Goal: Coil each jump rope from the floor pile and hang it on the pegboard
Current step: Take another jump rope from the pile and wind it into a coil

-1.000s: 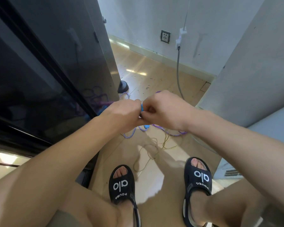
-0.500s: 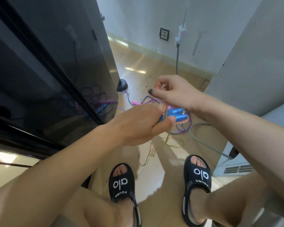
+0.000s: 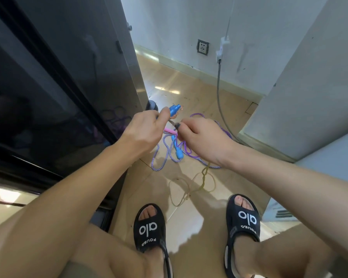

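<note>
My left hand [image 3: 143,131] grips the blue handles [image 3: 174,109] of a jump rope, which stick up past my thumb. My right hand [image 3: 201,138] pinches that rope's thin cord just beside them. The cord runs under my right wrist and trails as a pale yellowish loop [image 3: 191,185] on the floor between my feet. Below my hands a purple-and-white rope [image 3: 163,157] with a blue handle [image 3: 178,152] and a pink handle [image 3: 170,130] lies tangled on the floor. No pegboard shows.
A tall dark glossy cabinet [image 3: 58,87] fills the left side. A grey unit [image 3: 309,87] stands on the right. A grey cable [image 3: 219,93] drops from the wall to the floor near a socket [image 3: 203,47]. My sandalled feet [image 3: 151,227] stand on the wooden floor.
My left hand turned the blue handles from lying sideways to pointing up and moved left. My right hand dropped from above them to pinch the cord beside them.
</note>
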The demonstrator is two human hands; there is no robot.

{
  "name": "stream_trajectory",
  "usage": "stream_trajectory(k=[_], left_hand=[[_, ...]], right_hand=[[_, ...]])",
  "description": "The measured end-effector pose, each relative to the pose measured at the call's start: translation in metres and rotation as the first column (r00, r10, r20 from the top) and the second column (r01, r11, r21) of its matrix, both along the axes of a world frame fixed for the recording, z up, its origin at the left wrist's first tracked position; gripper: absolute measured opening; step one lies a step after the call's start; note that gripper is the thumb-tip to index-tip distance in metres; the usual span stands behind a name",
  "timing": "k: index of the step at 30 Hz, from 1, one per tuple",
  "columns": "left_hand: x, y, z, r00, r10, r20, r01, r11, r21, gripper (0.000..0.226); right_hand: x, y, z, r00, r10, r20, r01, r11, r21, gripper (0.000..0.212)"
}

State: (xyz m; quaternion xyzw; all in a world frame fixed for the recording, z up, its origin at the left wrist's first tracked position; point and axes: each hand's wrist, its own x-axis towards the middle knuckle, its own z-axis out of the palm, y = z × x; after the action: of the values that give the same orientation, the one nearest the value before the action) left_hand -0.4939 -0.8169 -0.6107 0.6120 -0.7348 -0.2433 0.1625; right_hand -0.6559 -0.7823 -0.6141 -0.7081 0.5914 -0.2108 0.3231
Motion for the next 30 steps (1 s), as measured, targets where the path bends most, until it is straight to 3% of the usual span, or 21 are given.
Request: stream_trajectory(k=[2,5,11,19,24,30], left_hand=[[0.001,0.001,0.0,1.0,0.003,0.01,-0.003,1.0,0.013,0.035],[0.004,0.002,0.0,0.995,-0.015,0.098,0.017,1.0,-0.023,0.032],[-0.001,0.012,0.0,0.962,-0.242,0.13,0.255,0.962,-0.099,0.017],[0.003,0.028,0.01,0.897,-0.418,0.146,0.443,0.836,-0.325,0.031],[-0.001,0.035,0.016,0.885,-0.452,0.111,0.461,0.819,-0.343,0.044],[-0.011,0.048,0.022,0.864,-0.502,0.037,0.493,0.83,-0.261,0.017]], right_hand=[[-0.003,0.001,0.005,0.997,0.047,-0.054,-0.051,0.995,-0.088,0.037],[-0.009,0.001,0.013,0.994,0.083,-0.068,-0.094,0.979,-0.18,0.034],[-0.015,-0.011,0.031,0.996,0.07,-0.049,-0.079,0.97,-0.229,0.032],[-0.019,-0.015,0.044,0.975,0.186,0.121,-0.175,0.98,-0.097,0.041],[-0.024,-0.016,0.046,0.95,0.196,0.243,-0.199,0.98,-0.01,0.055],[-0.021,-0.017,0.041,0.943,0.061,0.328,-0.095,0.991,0.09,0.069]])
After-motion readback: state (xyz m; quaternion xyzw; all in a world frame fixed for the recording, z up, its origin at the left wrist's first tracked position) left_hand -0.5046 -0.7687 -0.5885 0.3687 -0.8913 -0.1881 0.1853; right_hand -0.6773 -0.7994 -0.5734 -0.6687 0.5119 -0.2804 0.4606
